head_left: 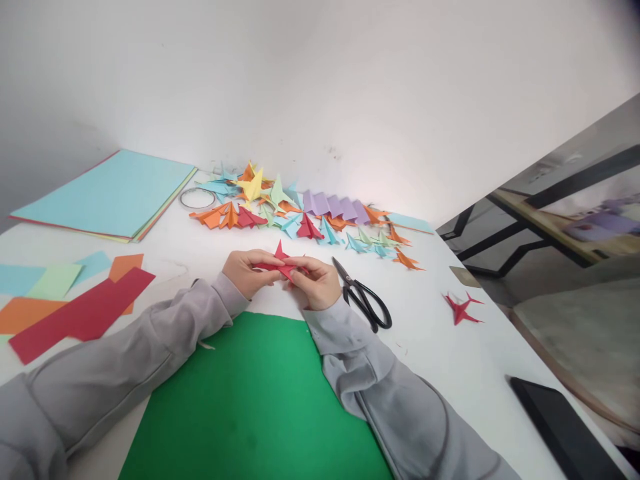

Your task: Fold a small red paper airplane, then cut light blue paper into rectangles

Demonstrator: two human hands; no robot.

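Observation:
A red folded-paper figure [281, 253] with pointed tips is held between both hands, just past the far edge of a green sheet [240, 393]. My left hand [250, 270] pinches its left side between thumb and fingers. From the right, my right hand [319, 280] grips the other side in a pinch; the fingers cover part of the paper. Black-handled scissors [367, 300] lie beside my right hand, blades pointing away from me. Farther right rests another red folded figure [461, 310] with long thin points.
Many-coloured folded figures [310, 227] crowd along the wall, near a wire ring [197, 198]. Stacked coloured paper [107, 193] sits back left; red paper offcuts [83, 313] lie near my left sleeve. A black phone-like device [565, 427] lies by the table's right edge.

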